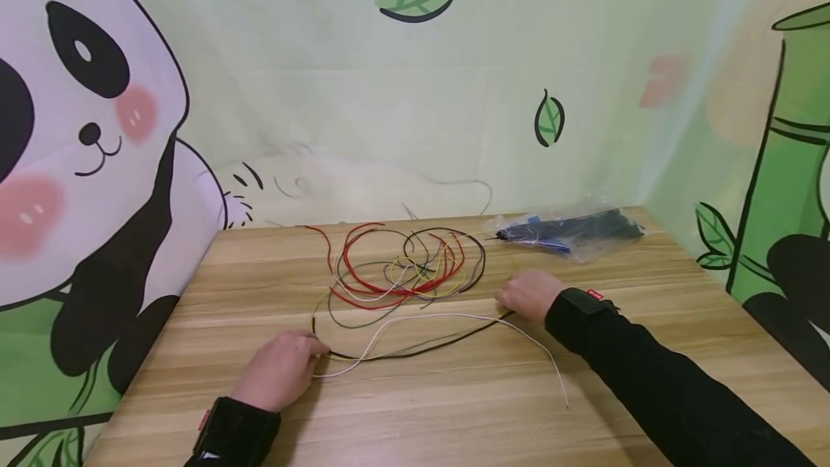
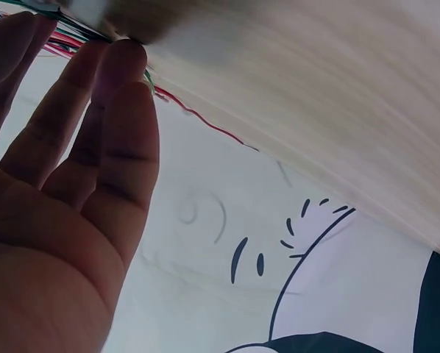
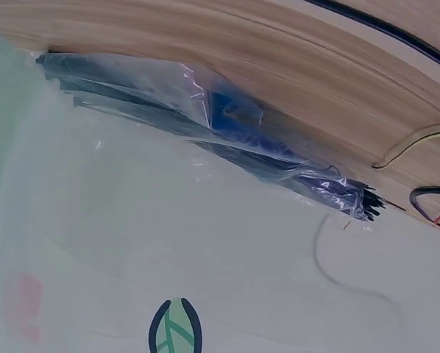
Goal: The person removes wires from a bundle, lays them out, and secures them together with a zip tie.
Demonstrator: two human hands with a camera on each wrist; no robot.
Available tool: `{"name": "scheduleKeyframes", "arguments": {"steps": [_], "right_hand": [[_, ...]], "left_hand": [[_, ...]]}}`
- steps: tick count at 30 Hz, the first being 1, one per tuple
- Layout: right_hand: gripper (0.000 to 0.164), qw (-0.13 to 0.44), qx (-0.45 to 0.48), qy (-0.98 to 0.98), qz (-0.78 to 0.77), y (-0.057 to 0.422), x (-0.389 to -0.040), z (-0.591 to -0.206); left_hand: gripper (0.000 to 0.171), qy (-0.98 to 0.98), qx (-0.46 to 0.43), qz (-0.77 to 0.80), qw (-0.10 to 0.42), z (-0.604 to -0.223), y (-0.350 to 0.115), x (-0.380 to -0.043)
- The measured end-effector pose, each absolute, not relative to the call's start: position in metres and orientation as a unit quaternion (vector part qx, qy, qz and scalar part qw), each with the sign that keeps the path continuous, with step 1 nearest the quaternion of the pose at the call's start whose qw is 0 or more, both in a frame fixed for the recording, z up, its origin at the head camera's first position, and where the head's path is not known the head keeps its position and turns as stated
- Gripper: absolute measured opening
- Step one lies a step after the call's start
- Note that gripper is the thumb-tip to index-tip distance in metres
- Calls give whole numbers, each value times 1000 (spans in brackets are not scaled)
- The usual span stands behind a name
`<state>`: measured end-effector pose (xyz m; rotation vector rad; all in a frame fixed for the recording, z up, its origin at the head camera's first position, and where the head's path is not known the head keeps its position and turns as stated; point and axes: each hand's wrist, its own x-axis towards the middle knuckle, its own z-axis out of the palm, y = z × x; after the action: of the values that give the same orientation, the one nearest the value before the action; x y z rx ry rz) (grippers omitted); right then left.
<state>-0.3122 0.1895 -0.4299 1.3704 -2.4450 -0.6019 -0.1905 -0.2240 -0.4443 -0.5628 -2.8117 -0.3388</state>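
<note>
In the head view a black wire [image 1: 415, 354] curves across the table between my two hands, with a thin yellowish wire running close beside it. My left hand [image 1: 280, 373] pinches it at the left; the left wrist view shows that hand's fingers [image 2: 130, 125] bunched at the dark wire. At the right, my right hand [image 1: 532, 296] rests low on the table and holds the black wire's other end, its fingertips mostly hidden. A white wire [image 1: 447, 315] arches across the black one, its free tip lying to the right. Behind lies a loose tangle of coloured wires [image 1: 402, 287].
A clear plastic bag [image 1: 577, 230] of dark strips lies at the table's back right, also in the right wrist view. One red wire [image 1: 327, 243] reaches the back edge. A printed panda curtain [image 1: 324, 92] hangs behind the wooden table [image 1: 467, 424].
</note>
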Motion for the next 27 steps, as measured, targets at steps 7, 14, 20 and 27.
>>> {"name": "scheduleKeyframes", "arguments": {"steps": [7,14,20,27], "right_hand": [[10,156,471,-850,-180,206,-309,-427],[15,220,430,-873,-71,236,-297,-414],[14,260,398,-880,4,264,-288,-404],[10,205,306,-926,81,280,-282,-400]], "left_hand": [[13,-963,-212,-106,126,-440,-218,-190],[8,-961,-220,-106,128,-440,-219,-191],[9,-966,-211,-95,115,-439,-223,-190],[11,-968,-212,-78,106,-436,-223,-188]]}}
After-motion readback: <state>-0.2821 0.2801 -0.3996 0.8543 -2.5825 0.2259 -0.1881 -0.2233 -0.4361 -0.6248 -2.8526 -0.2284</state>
